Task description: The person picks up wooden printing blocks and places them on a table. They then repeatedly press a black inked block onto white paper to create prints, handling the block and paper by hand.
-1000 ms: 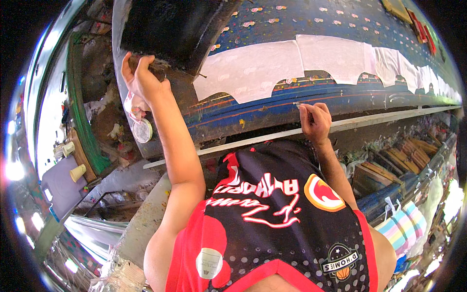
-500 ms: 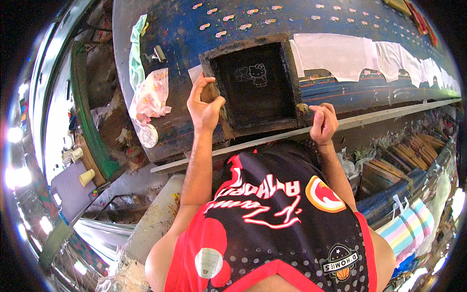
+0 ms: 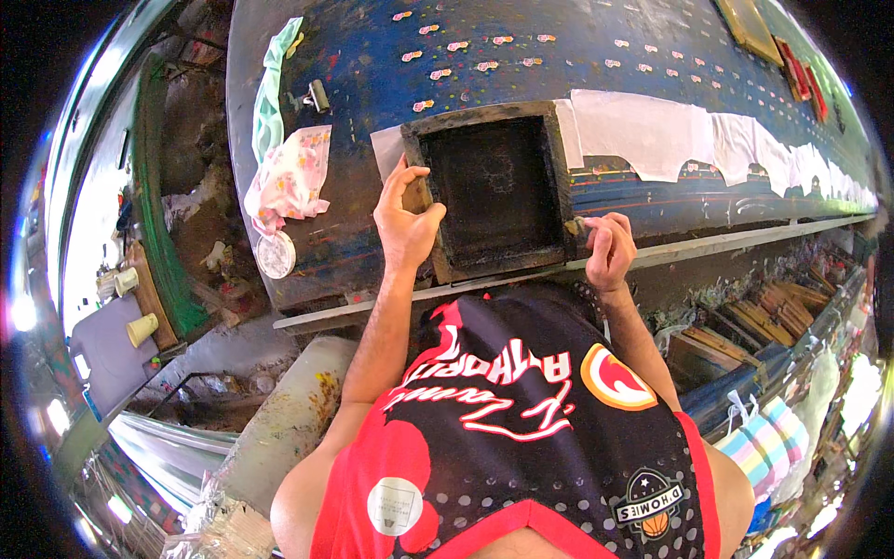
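Lying flat on the long blue printing table [image 3: 372, 74], the dark wooden screen frame [image 3: 494, 191] sits close to the table's near edge, almost square, its slightly longer sides running away from the person and its whole outline turned a little clockwise against the table edge. Its mesh is black; a faint round design shows in the middle but is too dim to make out. The left hand [image 3: 405, 219] grips the frame's left rail near the front corner, thumb on the inside edge, fingers curled over the outside, wrist bent back and forearm rising straight from below. The right hand [image 3: 610, 250] closes around the frame's front right corner, knuckles up, fingers folded under so their tips are hidden. Whether the frame's underside touches the table cannot be told. White cut fabric pieces [image 3: 643, 130] lie in a row just right of the frame, one tucked partly beneath it. Left of the frame, well apart, a crumpled patterned cloth [image 3: 289, 177] and a round white lid [image 3: 276, 254] rest on the table. The person's torso hides the table edge below.
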Demonstrator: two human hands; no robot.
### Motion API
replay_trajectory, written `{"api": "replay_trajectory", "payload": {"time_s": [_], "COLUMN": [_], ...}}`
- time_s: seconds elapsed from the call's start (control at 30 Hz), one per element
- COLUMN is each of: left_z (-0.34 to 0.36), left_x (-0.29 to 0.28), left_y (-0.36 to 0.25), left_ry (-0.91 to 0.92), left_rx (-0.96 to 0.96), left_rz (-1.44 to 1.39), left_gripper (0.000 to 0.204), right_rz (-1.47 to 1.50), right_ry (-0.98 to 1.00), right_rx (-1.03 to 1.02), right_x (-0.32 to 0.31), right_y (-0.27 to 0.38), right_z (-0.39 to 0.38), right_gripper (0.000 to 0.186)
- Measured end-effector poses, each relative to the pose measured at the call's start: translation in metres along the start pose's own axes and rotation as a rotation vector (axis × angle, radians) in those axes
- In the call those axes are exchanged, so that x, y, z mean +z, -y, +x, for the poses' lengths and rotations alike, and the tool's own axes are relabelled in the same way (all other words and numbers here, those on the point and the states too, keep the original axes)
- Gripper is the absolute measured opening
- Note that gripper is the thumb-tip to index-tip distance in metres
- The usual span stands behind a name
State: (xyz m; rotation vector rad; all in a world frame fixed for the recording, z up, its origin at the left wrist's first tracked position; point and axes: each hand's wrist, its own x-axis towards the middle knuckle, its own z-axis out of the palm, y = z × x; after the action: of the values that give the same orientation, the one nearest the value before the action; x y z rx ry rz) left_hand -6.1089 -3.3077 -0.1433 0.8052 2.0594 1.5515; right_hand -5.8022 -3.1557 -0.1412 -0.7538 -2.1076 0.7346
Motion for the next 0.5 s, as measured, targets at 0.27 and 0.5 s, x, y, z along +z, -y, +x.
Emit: {"api": "replay_trajectory", "payload": {"time_s": [0.27, 0.5], "left_z": [0.002, -0.001], "left_x": [-0.003, -0.001], "left_y": [0.0, 0.001], "left_ry": [0.016, 0.015], "left_rx": [-0.001, 0.031], "left_rz": [0.073, 0.077], "left_gripper": [0.052, 0.052], "right_rz": [-0.053, -0.274], "right_ry": [0.014, 0.065], "right_rx": [-0.005, 0.014], "right_x": [0.003, 0.013], "right_y": [0.002, 0.016], "right_z": [0.001, 0.012], "right_gripper": [0.022, 0.017]}}
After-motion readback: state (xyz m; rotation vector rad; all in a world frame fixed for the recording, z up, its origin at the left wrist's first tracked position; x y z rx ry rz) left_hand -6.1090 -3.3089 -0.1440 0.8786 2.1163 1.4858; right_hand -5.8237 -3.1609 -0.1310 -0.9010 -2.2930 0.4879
